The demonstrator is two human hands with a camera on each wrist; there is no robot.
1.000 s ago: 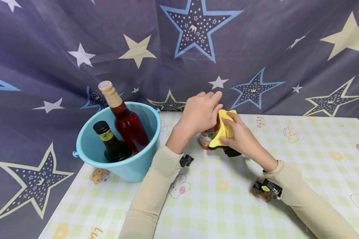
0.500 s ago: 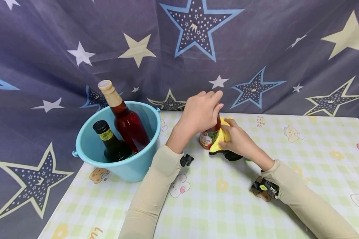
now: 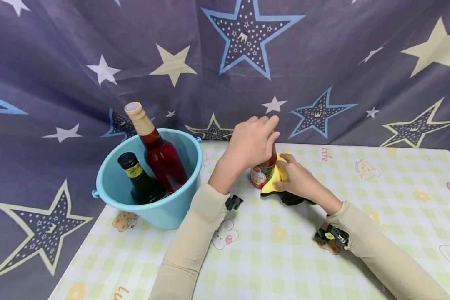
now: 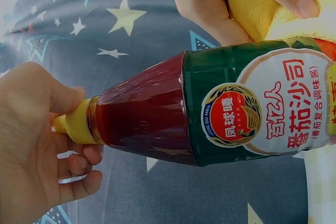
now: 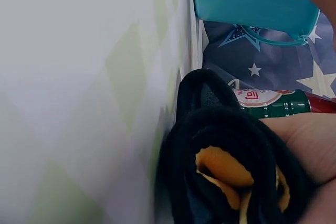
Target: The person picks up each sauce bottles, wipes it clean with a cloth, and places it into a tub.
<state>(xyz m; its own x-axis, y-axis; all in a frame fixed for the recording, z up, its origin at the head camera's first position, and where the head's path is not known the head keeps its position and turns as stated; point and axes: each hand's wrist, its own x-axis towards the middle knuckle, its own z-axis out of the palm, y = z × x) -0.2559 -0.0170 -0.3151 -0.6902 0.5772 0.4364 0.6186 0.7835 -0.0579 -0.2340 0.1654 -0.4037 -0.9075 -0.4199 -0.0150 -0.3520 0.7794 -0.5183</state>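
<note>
A ketchup bottle with a yellow cap and a green-and-white label stands upright on the table in the head view. My left hand grips it by the cap from above, thumb and fingers around the cap in the left wrist view. In my right hand is a yellow cloth with a black underside, pressed against the right side of the bottle near its base. The right wrist view shows the cloth's folded black edge close to the tabletop. Part of the label is hidden behind the cloth.
To the left stands a light blue bucket. It holds a dark bottle with a black cap and a taller bottle of red liquid. A checked cloth covers the table, and a star-patterned curtain hangs right behind it.
My right hand has slid the cloth down the side of the ketchup bottle, uncovering more of its label and red upper part. The left hand stays on the cap.
</note>
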